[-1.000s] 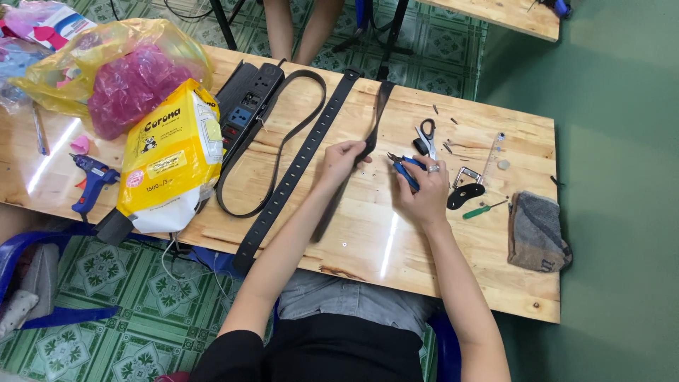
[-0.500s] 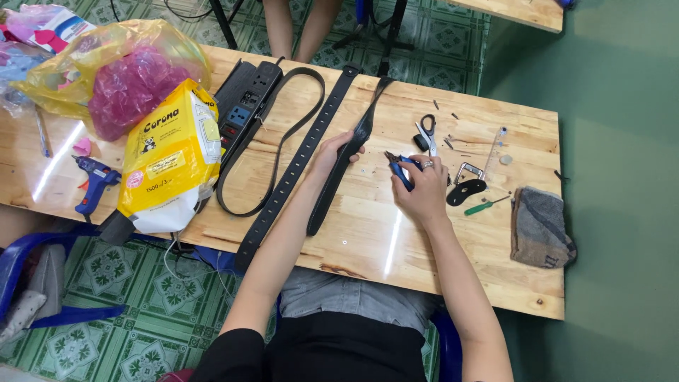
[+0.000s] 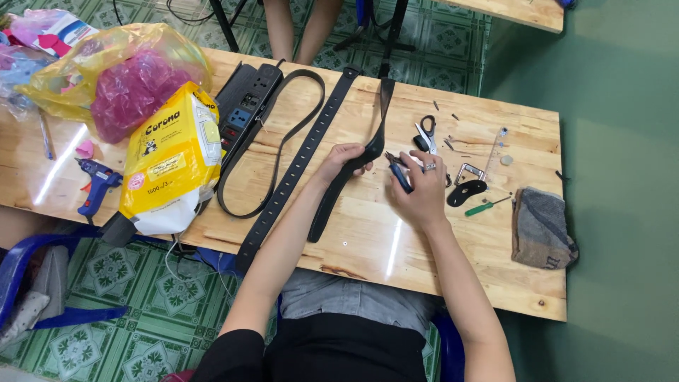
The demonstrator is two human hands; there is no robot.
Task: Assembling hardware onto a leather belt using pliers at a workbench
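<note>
The black belt strap [image 3: 346, 185] is lying slantwise across the wooden table [image 3: 453, 269], its upper end lifted off the wood toward the far edge. The left hand [image 3: 344, 157] is pinching that strap partway along, fingers curled over its edge. Just to the right of this grip, the right hand [image 3: 420, 189] is closing around blue-handled pliers [image 3: 397, 170], whose tip is pointing toward the held stretch of strap; whether the tip is touching the leather I cannot tell.

The strap is hanging loose on both sides of the pinch, so, as I judge it, it could be twisting or slipping when the pliers bite, and the tip could be skidding toward the left fingers close beside it.

Beyond the right hand, scissors [image 3: 426, 133], a metal buckle [image 3: 468, 172] and a green screwdriver [image 3: 486, 206] are lying near; an elbow sweep could be knocking them off. Left of the grip, a second, perforated belt [image 3: 297, 170] is running alongside and could be snagging.
</note>
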